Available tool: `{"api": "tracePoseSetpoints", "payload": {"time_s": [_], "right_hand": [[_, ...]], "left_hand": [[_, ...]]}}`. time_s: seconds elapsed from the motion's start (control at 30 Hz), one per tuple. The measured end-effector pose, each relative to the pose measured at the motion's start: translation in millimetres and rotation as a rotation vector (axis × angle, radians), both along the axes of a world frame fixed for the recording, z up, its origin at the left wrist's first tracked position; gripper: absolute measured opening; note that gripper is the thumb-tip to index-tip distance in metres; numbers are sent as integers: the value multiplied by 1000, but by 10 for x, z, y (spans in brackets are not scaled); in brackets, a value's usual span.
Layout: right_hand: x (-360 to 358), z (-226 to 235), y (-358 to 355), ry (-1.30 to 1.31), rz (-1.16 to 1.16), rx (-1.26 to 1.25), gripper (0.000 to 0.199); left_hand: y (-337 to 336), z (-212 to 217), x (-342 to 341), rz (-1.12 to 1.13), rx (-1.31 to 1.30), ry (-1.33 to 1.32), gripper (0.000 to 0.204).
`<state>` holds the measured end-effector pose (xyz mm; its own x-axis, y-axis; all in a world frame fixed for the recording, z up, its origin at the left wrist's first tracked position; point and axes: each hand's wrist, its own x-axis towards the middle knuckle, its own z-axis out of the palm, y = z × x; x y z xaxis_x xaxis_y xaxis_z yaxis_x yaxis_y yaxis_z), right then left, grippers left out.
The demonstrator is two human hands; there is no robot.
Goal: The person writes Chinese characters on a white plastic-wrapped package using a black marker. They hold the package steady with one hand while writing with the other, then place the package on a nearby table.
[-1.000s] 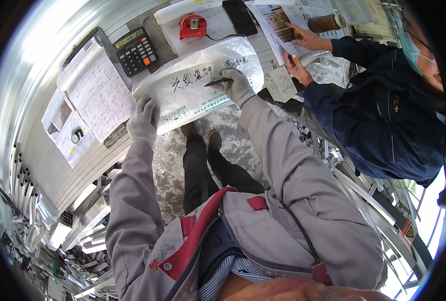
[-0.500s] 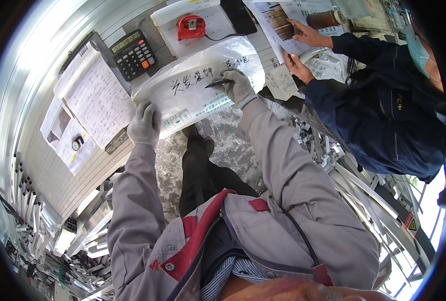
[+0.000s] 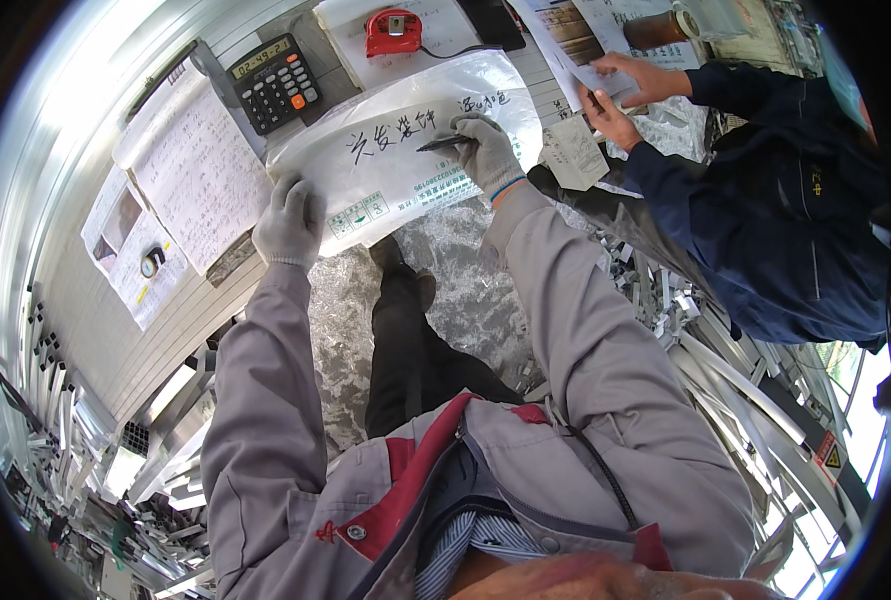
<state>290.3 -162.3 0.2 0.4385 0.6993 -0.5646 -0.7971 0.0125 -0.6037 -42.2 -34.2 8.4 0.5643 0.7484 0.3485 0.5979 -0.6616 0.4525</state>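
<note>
A grey, ribbed tabletop (image 3: 70, 285) curves across the upper left of the frame, carrying a handwritten notebook (image 3: 190, 170), a black calculator (image 3: 275, 90) and, at the top centre, a red tape measure (image 3: 393, 35). Pale metal offcuts (image 3: 65, 500) crowd the lower left, and more metal lengths fill the right below a co-worker's navy sleeve (image 3: 765, 190); that person's hands (image 3: 620, 100) hold papers at the upper right. A mottled grey floor (image 3: 465, 270) shows mid-frame. The translucent plastic bag (image 3: 400, 165), marked with dark handwriting, lies flat in the upper centre, its lower edge over the floor. The gloved left hand (image 3: 290, 220) has its fingers curled closed on the bag's left edge, the thumb's place unclear. The gloved right hand (image 3: 487, 155), above the bag's right part, closes around a black pen (image 3: 445, 144) pointing left; whether its tip touches the plastic cannot be told.
</note>
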Motion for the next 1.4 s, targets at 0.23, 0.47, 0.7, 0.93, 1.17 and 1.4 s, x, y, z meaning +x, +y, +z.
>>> {"api": "tracePoseSetpoints", "payload": {"time_s": [0.23,0.47,0.7,0.93,1.17,1.4], "right_hand": [[-1,-18,3,-18,7,4,9],[-6,-4,5,-40,10,-31,9],[-17,0,17,-58,9,-27,10],[-21,22,25,-54,6,-17,8],[-2,-33,21,-59,17,2,8],[7,-49,37,-57,21,-12,8]], "left_hand": [[5,-16,15,11,20,-38,14],[-2,-11,9,18,-13,-45,15],[-1,-5,8,22,-24,-24,16],[0,25,7,22,-33,8,14],[7,25,9,20,-8,-1,14],[4,23,10,24,-26,24,15]]}}
